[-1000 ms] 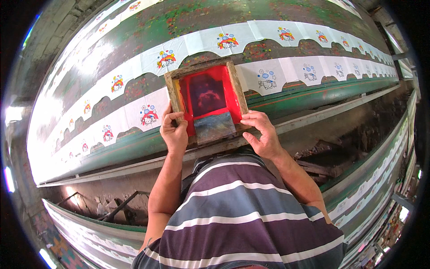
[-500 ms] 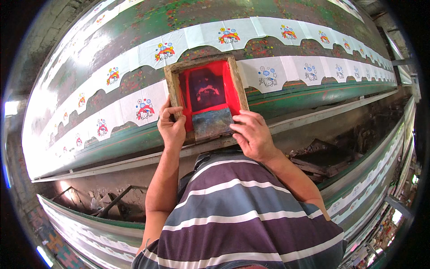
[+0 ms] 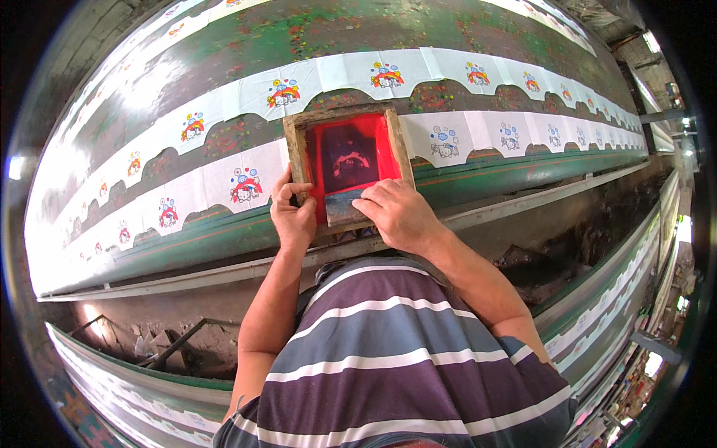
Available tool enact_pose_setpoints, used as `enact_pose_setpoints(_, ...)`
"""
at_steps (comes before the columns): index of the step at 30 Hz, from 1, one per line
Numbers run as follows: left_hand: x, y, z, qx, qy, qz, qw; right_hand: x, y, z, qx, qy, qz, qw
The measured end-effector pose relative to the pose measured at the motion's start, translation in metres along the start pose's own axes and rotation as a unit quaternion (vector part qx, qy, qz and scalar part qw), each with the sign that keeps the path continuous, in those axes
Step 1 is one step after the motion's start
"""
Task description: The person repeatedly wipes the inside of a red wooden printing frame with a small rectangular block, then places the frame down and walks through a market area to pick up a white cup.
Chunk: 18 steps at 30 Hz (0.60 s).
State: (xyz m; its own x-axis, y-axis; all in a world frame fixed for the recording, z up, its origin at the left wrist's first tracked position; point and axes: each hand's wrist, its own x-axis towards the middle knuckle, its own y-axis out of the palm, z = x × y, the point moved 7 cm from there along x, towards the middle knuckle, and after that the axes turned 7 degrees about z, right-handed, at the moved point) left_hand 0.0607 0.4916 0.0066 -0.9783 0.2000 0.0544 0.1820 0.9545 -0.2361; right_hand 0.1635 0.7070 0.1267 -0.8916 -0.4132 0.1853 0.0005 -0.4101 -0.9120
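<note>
A wooden-framed printing screen [image 3: 404,154] lies on the long green table over a row of white fabric pieces. Red ink lines its inner edges, and the dark mesh shows a pale pattern. Against the frame's near side, inside it, leans a flat squeegee [image 3: 345,213] with a worn grey-blue face. My left hand [image 3: 294,214] is closed around the frame's left rail near its lower corner. Over at the near right, my right hand [image 3: 400,214] pinches the upper part of the squeegee, its fingertips hiding some of it.
Fabric pieces left of the screen [image 3: 205,183] carry red-and-blue prints; those to the right [image 3: 482,138] show only blue and grey outlines. Farther back runs a second printed row [image 3: 336,75]. A pale rail [image 3: 478,216] borders the table's near edge. Another table [image 3: 142,381] stands behind me.
My right hand has left the frame's right rail and moved left onto the squeegee. My left hand keeps its hold on the frame. The whole view has shifted slightly.
</note>
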Motion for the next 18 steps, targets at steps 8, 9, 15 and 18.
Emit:
enact_pose_setpoints(8,-0.003,0.002,-0.011,0.039,0.043,-0.008,0.998,0.031,-0.014,-0.038,0.059,-0.007,0.127,0.990)
enact_pose_setpoints(9,-0.003,0.002,-0.013,0.050,0.050,-0.013,0.997,0.039,-0.016,-0.047,0.066,-0.001,0.125,0.990)
enact_pose_setpoints(15,0.002,-0.002,-0.005,0.008,0.016,-0.001,1.000,0.093,-0.019,-0.097,0.041,0.030,0.066,0.996)
enact_pose_setpoints(18,0.005,-0.004,-0.004,0.000,0.004,0.013,1.000,0.105,-0.017,-0.113,0.030,0.054,0.029,0.998)
